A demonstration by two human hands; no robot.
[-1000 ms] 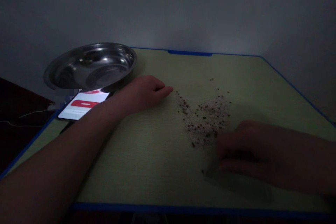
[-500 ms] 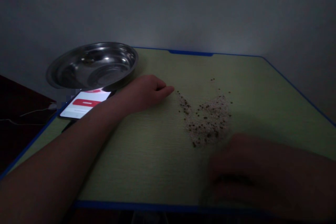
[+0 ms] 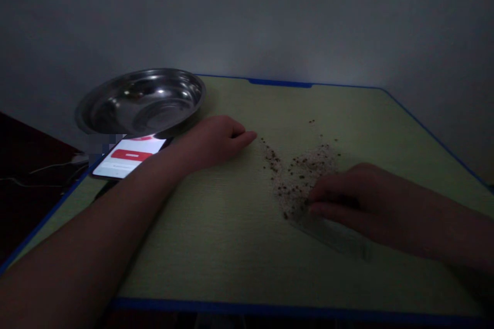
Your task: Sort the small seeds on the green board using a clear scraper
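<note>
My left hand [image 3: 219, 136] rests on the table with its fingers curled in and its thumb pointing right, apart from the pile; nothing shows in it. Beside it lies a pile of small pale grains [image 3: 309, 167] with dark seeds or beans mixed in, a thin tail trailing to the left. At the pile's right edge, my right hand [image 3: 347, 195] has thumb and forefinger pinched together among the grains. Whatever is between its fingertips is too small to make out. A clear see-through container [image 3: 335, 239], partly hidden and blurred, lies under that hand.
A wide steel basin [image 3: 142, 105] stands at the back left of the pale green, blue-edged table [image 3: 216, 247]. In front of the basin lies a phone [image 3: 125, 157] with a lit screen, near my left forearm. A wall rises behind. White cables hang at the left.
My right hand has moved up and forward from the near right onto the pile's edge, its fingers now pinched. The clear container has come into sight beneath it. My left hand stays put.
</note>
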